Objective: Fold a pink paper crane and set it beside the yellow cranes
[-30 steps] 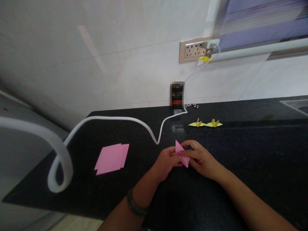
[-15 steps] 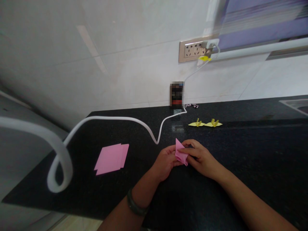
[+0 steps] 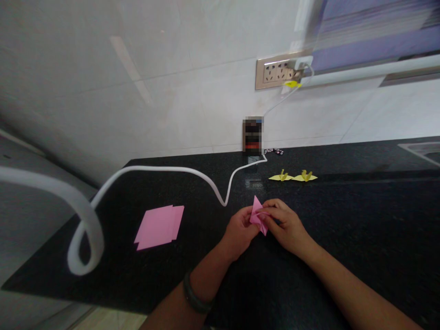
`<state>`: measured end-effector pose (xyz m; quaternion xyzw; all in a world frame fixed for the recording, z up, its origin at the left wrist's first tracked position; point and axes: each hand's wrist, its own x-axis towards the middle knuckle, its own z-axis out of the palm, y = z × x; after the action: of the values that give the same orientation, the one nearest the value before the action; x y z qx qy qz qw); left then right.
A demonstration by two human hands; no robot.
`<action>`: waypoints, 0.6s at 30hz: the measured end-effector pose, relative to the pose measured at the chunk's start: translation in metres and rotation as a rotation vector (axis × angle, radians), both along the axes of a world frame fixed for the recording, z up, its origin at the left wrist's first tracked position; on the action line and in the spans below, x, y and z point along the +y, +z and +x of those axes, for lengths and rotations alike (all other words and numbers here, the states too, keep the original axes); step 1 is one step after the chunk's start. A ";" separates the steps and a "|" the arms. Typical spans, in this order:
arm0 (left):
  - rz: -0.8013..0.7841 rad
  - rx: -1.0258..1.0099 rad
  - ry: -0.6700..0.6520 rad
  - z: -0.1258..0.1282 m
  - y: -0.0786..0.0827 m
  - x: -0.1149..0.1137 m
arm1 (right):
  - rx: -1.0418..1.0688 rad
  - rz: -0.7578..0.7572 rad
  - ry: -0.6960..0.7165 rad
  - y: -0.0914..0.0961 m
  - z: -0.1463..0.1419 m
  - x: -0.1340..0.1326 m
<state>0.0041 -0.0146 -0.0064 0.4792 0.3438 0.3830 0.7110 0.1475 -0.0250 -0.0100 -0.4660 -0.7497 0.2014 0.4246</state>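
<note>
A small folded piece of pink origami paper point(image 3: 257, 215) is held between my two hands above the dark countertop, its pointed tip upward. My left hand point(image 3: 239, 231) grips its left side and lower part, with the thumb on the front. On the other side, my right hand point(image 3: 283, 222) pinches the paper's right side between thumb and fingers. Some of the fingertips are hidden behind the paper. Two yellow folded paper cranes point(image 3: 293, 177) sit beyond my right hand on the counter.
Flat pink paper sheets point(image 3: 158, 227) lie overlapping on the counter point(image 3: 165, 279) at left. A white cable point(image 3: 165, 168) loops across the left side. A phone-like device point(image 3: 253, 135), pixelated, leans on the wall below a socket panel point(image 3: 275, 71).
My left thumb has come forward onto the front of the folded paper. The paper has turned a little more upright and its tip has shifted slightly right.
</note>
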 end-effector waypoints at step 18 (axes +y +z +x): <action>0.247 0.247 0.160 -0.001 -0.008 -0.003 | 0.032 0.058 -0.045 -0.001 -0.007 -0.005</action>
<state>0.0028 -0.0180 -0.0144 0.5774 0.4156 0.4159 0.5665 0.1401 -0.0297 -0.0108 -0.4669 -0.7378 0.1774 0.4540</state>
